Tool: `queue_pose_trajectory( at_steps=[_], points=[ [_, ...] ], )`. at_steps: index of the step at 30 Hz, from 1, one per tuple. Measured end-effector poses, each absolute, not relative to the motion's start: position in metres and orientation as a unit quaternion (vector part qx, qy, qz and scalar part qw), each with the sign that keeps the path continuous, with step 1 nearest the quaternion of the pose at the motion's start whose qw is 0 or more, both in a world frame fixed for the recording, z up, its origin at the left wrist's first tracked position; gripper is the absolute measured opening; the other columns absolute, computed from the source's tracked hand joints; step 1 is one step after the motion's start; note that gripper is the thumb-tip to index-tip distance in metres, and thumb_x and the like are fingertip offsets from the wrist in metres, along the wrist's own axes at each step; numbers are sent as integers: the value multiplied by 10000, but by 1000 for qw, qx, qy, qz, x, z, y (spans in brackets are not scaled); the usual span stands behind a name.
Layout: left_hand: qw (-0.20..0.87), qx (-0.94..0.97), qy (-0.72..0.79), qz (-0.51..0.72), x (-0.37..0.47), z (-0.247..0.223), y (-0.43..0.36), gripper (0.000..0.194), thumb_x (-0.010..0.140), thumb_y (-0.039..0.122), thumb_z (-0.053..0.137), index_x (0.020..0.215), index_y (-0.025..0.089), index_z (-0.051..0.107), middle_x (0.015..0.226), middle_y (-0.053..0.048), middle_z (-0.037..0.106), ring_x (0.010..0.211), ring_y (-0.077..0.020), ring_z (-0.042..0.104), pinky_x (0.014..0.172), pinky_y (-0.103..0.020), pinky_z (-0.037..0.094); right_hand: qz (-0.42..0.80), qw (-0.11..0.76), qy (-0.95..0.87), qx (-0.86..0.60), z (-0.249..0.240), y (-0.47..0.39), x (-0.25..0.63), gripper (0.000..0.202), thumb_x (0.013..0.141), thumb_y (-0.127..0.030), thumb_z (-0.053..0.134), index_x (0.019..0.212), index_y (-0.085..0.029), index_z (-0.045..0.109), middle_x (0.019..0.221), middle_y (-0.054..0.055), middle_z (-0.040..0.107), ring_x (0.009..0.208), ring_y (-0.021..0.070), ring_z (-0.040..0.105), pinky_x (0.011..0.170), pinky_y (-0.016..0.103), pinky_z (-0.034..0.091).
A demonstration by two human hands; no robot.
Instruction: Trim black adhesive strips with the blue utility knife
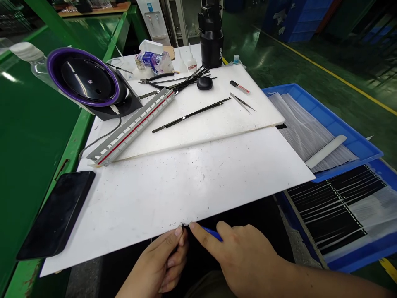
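Note:
At the front edge of the white board (198, 186), my left hand (166, 260) is closed, with thumb and fingers pinching a small dark piece (183, 226). My right hand (238, 252) is wrapped round a blue-handled tool (213, 233), its index finger stretched along it. The tool's tip meets the dark piece between the two hands. Dark crumbs lie on the board near the fingertips. Farther back, thin black strips (192, 116) rest on a white foam slab (248, 111), beside tweezers (242, 102).
A grey triangular ruler (133, 128) leans across the slab's left side. A phone (57, 215) lies at left, below a purple-rimmed fan (83, 76). Pliers (158, 78), a black case (204, 83) and a black bottle (211, 39) stand behind. Blue trays (369, 151) are at right.

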State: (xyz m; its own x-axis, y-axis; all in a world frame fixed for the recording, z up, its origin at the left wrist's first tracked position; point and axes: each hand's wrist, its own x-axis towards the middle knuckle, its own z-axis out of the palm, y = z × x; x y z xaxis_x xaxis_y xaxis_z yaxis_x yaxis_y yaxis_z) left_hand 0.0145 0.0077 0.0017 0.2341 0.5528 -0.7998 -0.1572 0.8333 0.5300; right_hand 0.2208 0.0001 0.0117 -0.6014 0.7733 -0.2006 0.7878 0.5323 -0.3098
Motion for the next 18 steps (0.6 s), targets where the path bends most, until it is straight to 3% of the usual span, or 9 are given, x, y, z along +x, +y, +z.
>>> queue_pose_trajectory(
  at_steps=[5,10,14,18],
  points=[
    [775,164,565,230,11,-1,9,378,814,550,689,728,197,584,537,86,346,418,-34,141,377,-159,112,-172,20,873,455,7,-4,222,941,689,-110,554,1546,-279,204,796,20,571,474,178,545,418,315,102],
    [782,156,559,229,16,8,2,342,818,520,701,766,187,642,560,63,416,414,-29,187,392,-176,104,-236,-33,840,487,2,-4,237,850,841,-69,456,1577,-333,124,849,5,577,555,185,568,468,304,269],
    [771,160,560,257,16,19,-3,358,818,512,705,885,162,718,599,32,466,478,-60,273,419,-183,207,-335,-92,799,491,6,-2,243,772,911,-52,360,1584,-349,127,906,12,588,667,188,603,594,307,420],
    [751,157,583,268,12,18,0,326,842,483,685,896,162,707,625,27,464,525,-77,307,450,-178,247,-348,-103,797,483,7,-1,238,724,916,-47,344,1580,-297,201,1053,61,605,767,208,625,663,332,459]
  ],
)
